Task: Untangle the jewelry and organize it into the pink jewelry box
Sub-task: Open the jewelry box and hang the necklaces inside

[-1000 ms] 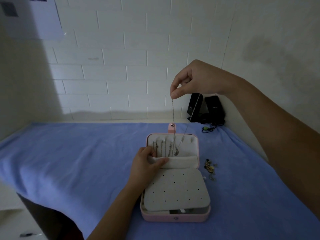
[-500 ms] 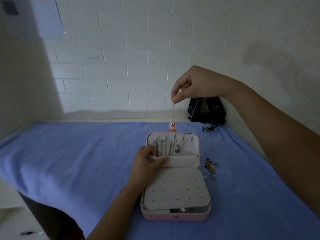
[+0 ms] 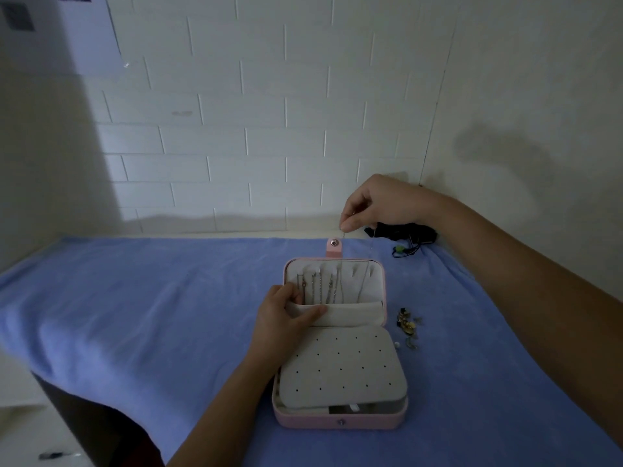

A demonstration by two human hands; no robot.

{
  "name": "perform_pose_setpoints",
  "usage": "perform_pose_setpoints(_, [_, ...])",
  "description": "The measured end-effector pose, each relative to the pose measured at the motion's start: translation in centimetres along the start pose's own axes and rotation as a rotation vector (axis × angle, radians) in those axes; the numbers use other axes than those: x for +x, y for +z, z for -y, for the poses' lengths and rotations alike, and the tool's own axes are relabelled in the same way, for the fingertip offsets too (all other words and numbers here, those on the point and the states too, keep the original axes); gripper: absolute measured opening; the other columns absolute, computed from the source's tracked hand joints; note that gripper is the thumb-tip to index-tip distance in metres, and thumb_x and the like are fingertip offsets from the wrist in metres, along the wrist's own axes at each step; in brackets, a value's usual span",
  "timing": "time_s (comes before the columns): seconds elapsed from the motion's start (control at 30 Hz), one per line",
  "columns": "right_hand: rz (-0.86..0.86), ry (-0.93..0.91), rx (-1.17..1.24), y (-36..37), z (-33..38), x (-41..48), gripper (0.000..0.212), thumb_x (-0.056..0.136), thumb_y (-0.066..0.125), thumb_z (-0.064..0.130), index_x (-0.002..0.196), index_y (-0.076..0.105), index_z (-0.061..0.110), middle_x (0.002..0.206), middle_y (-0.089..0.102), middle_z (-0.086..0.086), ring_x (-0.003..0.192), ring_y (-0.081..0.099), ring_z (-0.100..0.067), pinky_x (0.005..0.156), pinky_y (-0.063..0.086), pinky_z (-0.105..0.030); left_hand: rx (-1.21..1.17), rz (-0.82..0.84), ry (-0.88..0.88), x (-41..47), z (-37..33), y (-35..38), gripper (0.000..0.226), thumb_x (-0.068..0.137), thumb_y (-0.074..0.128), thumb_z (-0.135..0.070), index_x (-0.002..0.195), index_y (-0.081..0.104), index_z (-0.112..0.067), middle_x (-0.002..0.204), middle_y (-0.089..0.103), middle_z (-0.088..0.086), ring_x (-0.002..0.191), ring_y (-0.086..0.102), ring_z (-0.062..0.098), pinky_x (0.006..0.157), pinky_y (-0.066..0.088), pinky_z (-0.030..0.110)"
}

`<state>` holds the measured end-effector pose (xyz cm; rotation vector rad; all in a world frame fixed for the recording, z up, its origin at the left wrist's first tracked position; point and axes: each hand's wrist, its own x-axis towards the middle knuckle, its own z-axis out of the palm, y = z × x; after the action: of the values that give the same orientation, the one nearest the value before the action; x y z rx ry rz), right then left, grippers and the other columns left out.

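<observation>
The pink jewelry box [image 3: 340,420] lies open on the blue cloth, its lid flat behind the base. Several chains [image 3: 320,287] hang from hooks inside the lid. My left hand [image 3: 286,318] pinches the edge of the lid's cream pocket [image 3: 354,315] and holds it open. My right hand [image 3: 381,203] pinches a thin silver necklace [image 3: 341,264] above the lid; both strands drop into the pocket and the pendant is hidden there. A cream panel with small holes [image 3: 344,369] covers the base.
A small heap of earrings and loose pieces [image 3: 407,326] lies on the blue cloth [image 3: 151,315] right of the box. Dark objects with a cord [image 3: 408,235] sit against the tiled wall behind my right hand. The cloth's front edge drops off at the lower left.
My right hand has come down toward the lid, lowering the necklace so its pendant has gone into the pocket. My left hand has stayed on the pocket edge.
</observation>
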<state>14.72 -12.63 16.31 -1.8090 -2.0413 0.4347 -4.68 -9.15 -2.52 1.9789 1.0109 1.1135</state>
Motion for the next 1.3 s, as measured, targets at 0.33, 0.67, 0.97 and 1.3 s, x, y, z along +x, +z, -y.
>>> perform_pose_setpoints(0.33, [0.069,-0.002,0.147,1.5,-1.6,-0.4,0.017,0.082,0.07,0.002,0.092,0.074,0.015,0.089,0.073,-0.007,0.073,0.068,-0.009,0.068,0.053,-0.018,0.007,0.004,0.002,0.0,0.0,0.1,0.034,0.076,0.074,-0.034,0.074,0.048,-0.012,0.083,0.051,0.0,0.07,0.045,0.01,0.058,0.032,0.017])
perform_pose_setpoints(0.67, [-0.093,-0.16,-0.173,5.6,-3.0,-0.8,0.007,0.077,0.075,0.01,0.082,0.074,0.015,0.086,0.063,0.002,0.077,0.064,-0.014,0.07,0.05,-0.021,-0.005,0.002,0.005,-0.1,0.1,0.1,0.035,0.075,0.074,-0.034,0.076,0.05,-0.009,0.083,0.051,0.001,0.07,0.045,0.011,0.058,0.033,0.018])
perform_pose_setpoints(0.97, [-0.335,-0.48,-0.518,7.8,-4.7,-0.9,0.004,0.075,0.068,0.013,0.073,0.07,0.016,0.075,0.062,0.001,0.061,0.06,-0.015,0.053,0.037,-0.018,-0.007,-0.009,0.01,-0.1,0.1,0.1,0.035,0.075,0.075,-0.032,0.072,0.046,-0.013,0.08,0.049,-0.001,0.067,0.042,0.008,0.057,0.034,0.009])
perform_pose_setpoints(1.3, [-0.422,-0.517,-0.427,8.4,-6.8,-0.8,0.024,0.088,0.055,0.026,0.082,0.067,0.007,0.089,0.058,-0.006,0.071,0.061,-0.018,0.058,0.053,-0.038,-0.002,0.008,0.002,0.0,0.0,0.1,0.034,0.075,0.074,-0.034,0.074,0.047,-0.014,0.085,0.052,0.0,0.071,0.045,0.009,0.057,0.032,0.015])
